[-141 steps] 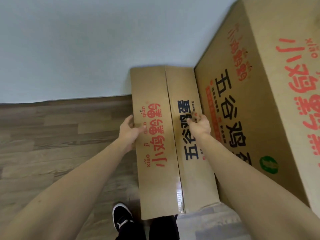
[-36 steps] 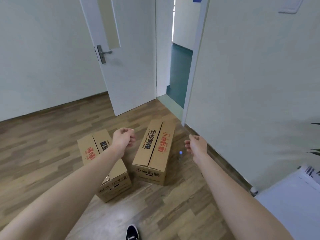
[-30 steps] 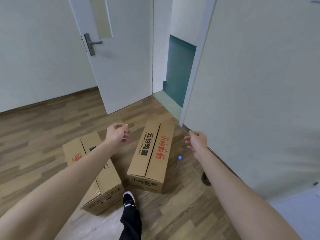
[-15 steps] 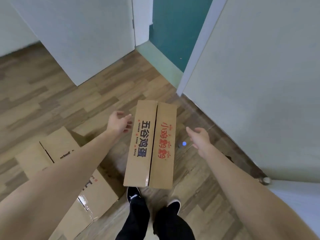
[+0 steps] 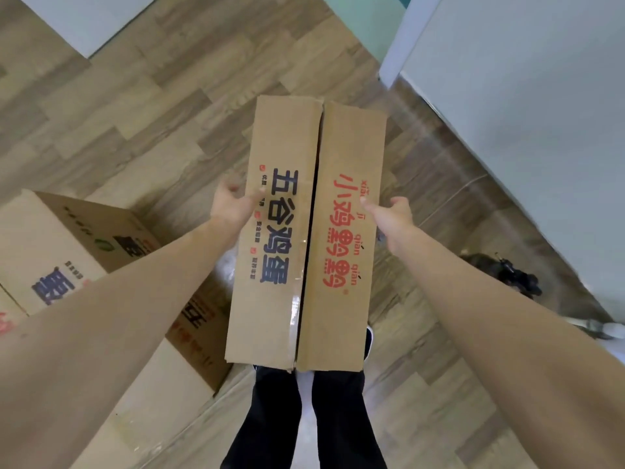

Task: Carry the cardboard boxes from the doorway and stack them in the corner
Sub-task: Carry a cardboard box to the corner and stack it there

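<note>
Head view: open hands, left (image 5: 233,204) and right (image 5: 394,216), flank a cardboard box (image 5: 304,265) on wood flooring (image 5: 152,106).

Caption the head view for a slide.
Both open hands, left hand and right hand, reach for the long cardboard box on the wood floor near the doorway.
</note>
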